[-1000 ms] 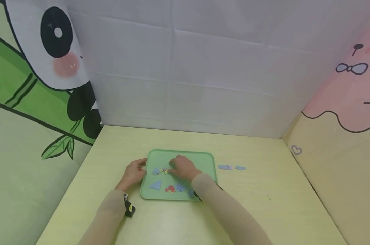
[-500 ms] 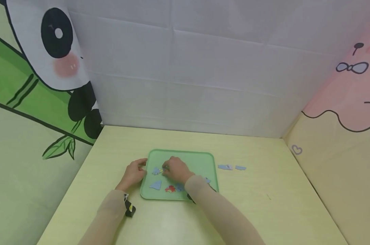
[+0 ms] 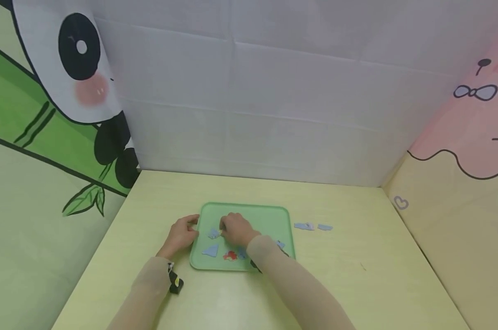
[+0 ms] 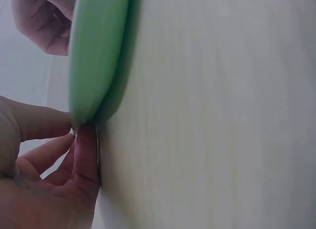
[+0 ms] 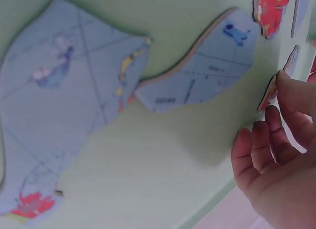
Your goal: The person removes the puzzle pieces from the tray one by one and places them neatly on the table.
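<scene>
My left hand (image 3: 182, 236) holds the left rim of a green tray (image 3: 269, 220); in the left wrist view its thumb and fingers pinch the tray's edge (image 4: 94, 66). Over the tray, my right hand (image 3: 237, 229) pinches a small map puzzle piece (image 5: 268, 94) between thumb and fingertips, tilted up on edge. Right beside its fingertips lies a small blue piece (image 3: 213, 233). Nearer me on the tray are a pointed blue piece (image 3: 210, 250) and a red piece (image 3: 230, 255). Under the right wrist, a large pale blue piece (image 5: 44, 110) touches a curved one (image 5: 207, 66).
Two thin blue pieces, one (image 3: 304, 226) closer to the tray and one (image 3: 325, 227) farther right, lie on the pale wooden table (image 3: 356, 293). A white wall covering (image 3: 273, 114) stands behind, with printed panels at both sides.
My right hand has shifted left across the tray and now covers the yellowish piece beside the small blue one. The left hand stays at the rim.
</scene>
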`<state>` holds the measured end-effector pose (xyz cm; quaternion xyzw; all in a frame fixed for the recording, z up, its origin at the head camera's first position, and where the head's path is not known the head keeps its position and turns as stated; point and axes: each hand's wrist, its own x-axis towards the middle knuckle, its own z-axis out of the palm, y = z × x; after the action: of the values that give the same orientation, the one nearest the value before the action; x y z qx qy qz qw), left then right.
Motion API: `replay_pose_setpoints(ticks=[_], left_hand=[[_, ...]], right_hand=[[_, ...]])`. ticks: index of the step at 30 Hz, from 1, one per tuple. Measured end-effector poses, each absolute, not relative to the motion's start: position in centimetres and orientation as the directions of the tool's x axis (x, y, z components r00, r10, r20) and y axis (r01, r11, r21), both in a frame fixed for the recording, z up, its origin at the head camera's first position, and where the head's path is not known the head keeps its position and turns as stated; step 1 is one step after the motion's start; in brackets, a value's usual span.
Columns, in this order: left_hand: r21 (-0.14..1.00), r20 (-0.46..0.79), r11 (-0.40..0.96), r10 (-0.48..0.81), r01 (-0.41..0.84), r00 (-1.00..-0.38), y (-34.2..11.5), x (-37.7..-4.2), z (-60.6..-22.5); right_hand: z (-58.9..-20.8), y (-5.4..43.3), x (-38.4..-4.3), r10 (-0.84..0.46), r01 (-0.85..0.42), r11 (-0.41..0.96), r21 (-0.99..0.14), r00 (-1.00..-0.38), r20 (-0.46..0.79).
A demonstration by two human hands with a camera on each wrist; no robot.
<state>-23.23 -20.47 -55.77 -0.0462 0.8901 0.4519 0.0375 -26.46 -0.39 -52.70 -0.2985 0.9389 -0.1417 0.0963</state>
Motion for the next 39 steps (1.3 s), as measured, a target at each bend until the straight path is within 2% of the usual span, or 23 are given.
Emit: replay_pose_setpoints(ticks=[10,17,27,39], left_hand=[[0.804,-0.094,0.585,-0.048,-0.104,-0.994,-20.2,-23.3,-55.7],[0.802,-0.09,0.589,-0.053,-0.104,-0.995,-20.2,-23.1,-55.5],[0.799,-0.097,0.59,-0.056,-0.111,-0.994,-20.4,-22.9,-55.4],[0.801,-0.103,0.586,-0.062,-0.12,-0.993,-20.5,-22.8,-55.5]], right_hand=[[-52.6,-0.2,-26.6,-0.573,-0.525,0.814,-0.247,-0.797,-0.193],[-52.5,-0.2,-26.7,-0.589,-0.541,0.804,-0.248,-0.784,-0.199],[-52.4,0.3,-27.1,-0.62,-0.546,0.75,-0.373,-0.777,-0.108],[-52.0,1.4,-27.6,-0.641,-0.536,0.704,-0.466,-0.762,-0.092]])
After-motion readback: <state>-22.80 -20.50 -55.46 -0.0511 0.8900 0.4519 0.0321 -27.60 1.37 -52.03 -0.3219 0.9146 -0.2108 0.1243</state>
